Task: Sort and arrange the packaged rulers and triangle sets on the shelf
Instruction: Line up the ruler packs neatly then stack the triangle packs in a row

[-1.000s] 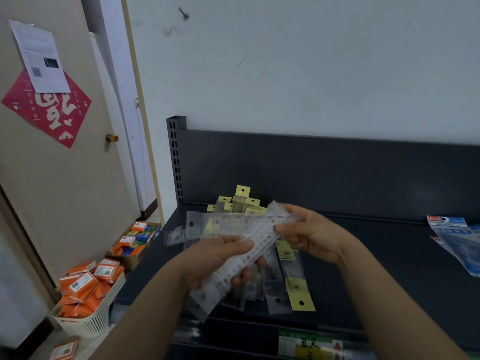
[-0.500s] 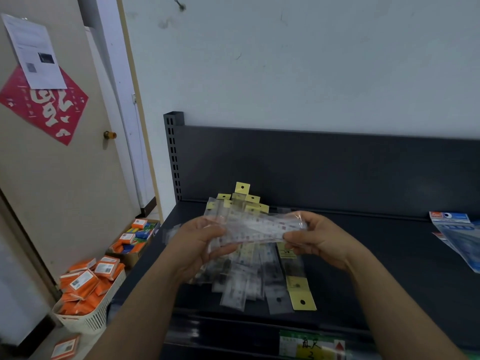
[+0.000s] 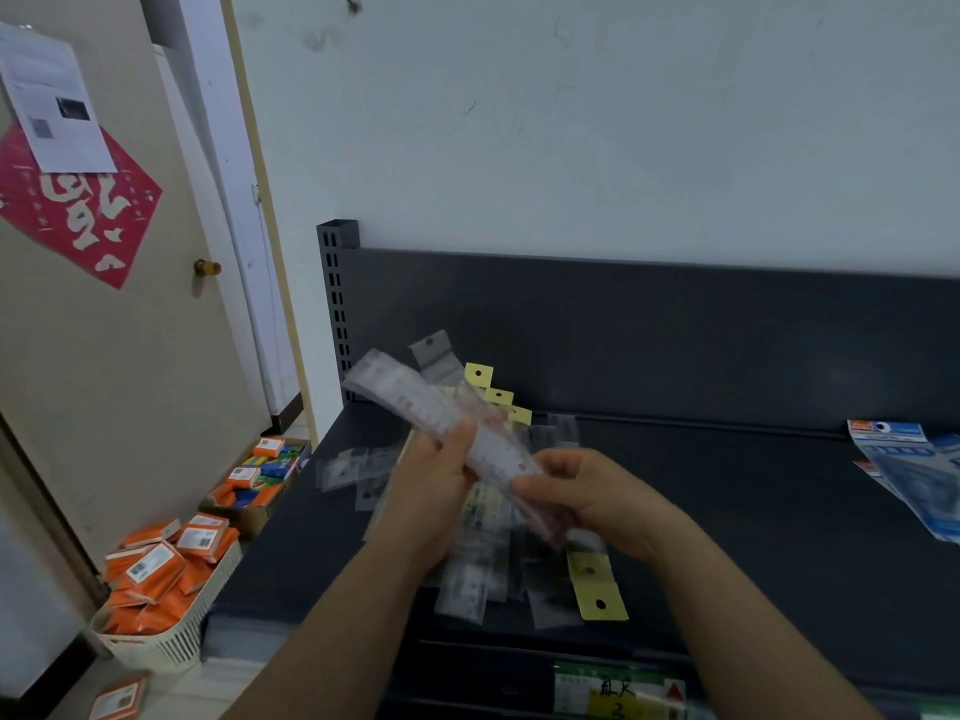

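Note:
A bundle of clear packaged rulers (image 3: pixel 410 402) slants from upper left to lower right above the dark shelf (image 3: pixel 727 511). My left hand (image 3: pixel 431 491) grips its middle and my right hand (image 3: pixel 582 491) holds its lower right end. Under my hands lies a loose pile of packaged rulers (image 3: pixel 478 579), some with yellow hang tabs (image 3: pixel 597 595). Blue-and-white triangle set packs (image 3: pixel 914 470) lie at the shelf's right edge.
The shelf's dark back panel (image 3: pixel 623 335) rises behind the pile. On the floor to the left stand a white basket of orange packs (image 3: pixel 161 641) and a cardboard box of coloured packs (image 3: pixel 260 475). A door (image 3: pixel 104 356) fills the far left.
The ruler bundle has swung from roughly level to a slant, its left end now raised toward the shelf's upright. Both hands kept hold and shifted slightly lower and closer together.

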The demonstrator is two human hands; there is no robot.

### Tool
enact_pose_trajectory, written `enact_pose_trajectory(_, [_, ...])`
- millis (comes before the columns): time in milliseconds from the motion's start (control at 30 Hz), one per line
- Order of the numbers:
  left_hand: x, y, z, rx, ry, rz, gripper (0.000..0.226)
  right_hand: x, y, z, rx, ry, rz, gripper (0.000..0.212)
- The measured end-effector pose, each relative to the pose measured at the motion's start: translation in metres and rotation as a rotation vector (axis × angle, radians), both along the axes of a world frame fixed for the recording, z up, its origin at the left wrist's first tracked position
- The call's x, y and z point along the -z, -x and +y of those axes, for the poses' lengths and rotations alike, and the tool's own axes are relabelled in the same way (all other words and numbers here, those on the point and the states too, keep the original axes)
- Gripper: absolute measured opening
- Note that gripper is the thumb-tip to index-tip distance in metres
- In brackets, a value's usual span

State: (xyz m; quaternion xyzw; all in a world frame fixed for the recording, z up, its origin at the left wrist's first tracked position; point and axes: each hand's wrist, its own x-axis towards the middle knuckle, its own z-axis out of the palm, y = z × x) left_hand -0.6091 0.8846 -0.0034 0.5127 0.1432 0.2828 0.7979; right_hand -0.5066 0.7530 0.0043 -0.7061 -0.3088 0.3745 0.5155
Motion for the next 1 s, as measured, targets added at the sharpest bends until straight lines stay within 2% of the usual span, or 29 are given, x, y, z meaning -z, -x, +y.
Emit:
enact_pose_trajectory(100, [-0.004,0.001,0.007,-0.128,0.152,-0.018,0.017,0.005,0.0,0.0,0.093,0.079,-0.32,0.026])
enact_pose_trajectory(167, [0.0,0.003,0.018,-0.184,0.249,0.001,0.019,0.012,-0.003,-0.002,0.126,0.155,-0.537,0.03])
enact_pose_trajectory(267, [0.005,0.01,0.028,-0.103,0.511,-0.064,0.024,0.023,-0.002,0.0,0.136,0.227,-0.656,0.037])
enact_pose_trajectory(367, [0.01,0.018,0.034,-0.082,0.593,-0.055,0.027,0.027,-0.003,0.003,0.171,0.419,-0.806,0.052])
enact_pose_trajectory(433, [0.016,0.02,0.04,-0.071,0.554,-0.013,0.027,0.028,-0.002,0.004,0.149,0.494,-0.777,0.062])
enact_pose_trajectory(533, [0.023,0.022,0.043,-0.055,0.513,0.073,0.023,0.032,-0.003,0.007,0.148,0.457,-0.712,0.047])
enact_pose_trajectory(633, [0.023,0.028,0.045,0.004,0.483,0.117,0.012,0.039,-0.011,0.009,0.233,0.364,-0.644,0.036])
enact_pose_trajectory(700, [0.02,0.032,0.047,0.027,0.455,0.152,0.005,0.042,-0.015,0.01,0.278,0.316,-0.663,0.037])
enact_pose_trajectory(767, [0.019,0.034,0.049,0.021,0.417,0.192,0.01,0.041,-0.016,0.012,0.313,0.265,-0.682,0.03])
enact_pose_trajectory(800, [0.019,0.035,0.049,0.017,0.401,0.202,0.013,0.039,-0.014,0.015,0.314,0.264,-0.678,0.036])
enact_pose_trajectory(867, [0.021,0.036,0.048,0.019,0.387,0.211,0.016,0.033,-0.007,0.025,0.29,0.32,-0.674,0.067])
enact_pose_trajectory(1000, [0.022,0.038,0.047,0.025,0.388,0.218,0.015,0.029,0.002,0.053,0.26,0.515,-0.754,0.096])
